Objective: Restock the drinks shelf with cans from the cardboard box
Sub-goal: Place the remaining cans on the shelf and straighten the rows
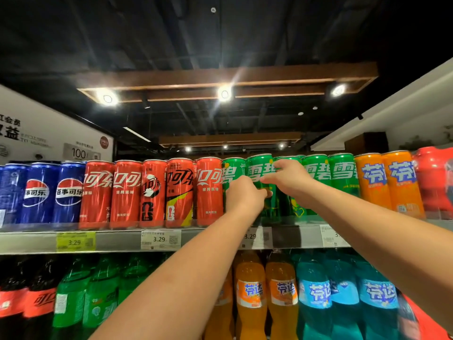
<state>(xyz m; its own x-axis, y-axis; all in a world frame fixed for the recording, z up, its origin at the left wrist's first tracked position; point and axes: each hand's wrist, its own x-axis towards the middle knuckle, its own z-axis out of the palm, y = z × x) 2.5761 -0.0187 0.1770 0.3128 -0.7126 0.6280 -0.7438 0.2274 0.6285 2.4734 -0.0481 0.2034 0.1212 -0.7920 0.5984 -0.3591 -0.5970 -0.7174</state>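
The left hand (245, 196) curls round a green can (257, 165) on the shelf (122, 240). The right hand (288, 176) grasps it higher.

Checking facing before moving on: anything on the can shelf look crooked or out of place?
No spills or dents. The tall red metal cans face unevenly, logos turned different ways; one tall green metal can sits slightly forward.

You face blue Pepsi cans (40, 192) with red, white and blue globes, red Coca-Cola cans (126, 192) with white script, a green Sprite can (259, 165) with white characters, and orange Fanta cans (372, 182) lettered blue. Below you, orange Fanta bottles (250, 317) carry white-and-orange labels; the blue Fanta bottles (316, 298), light blue ones.
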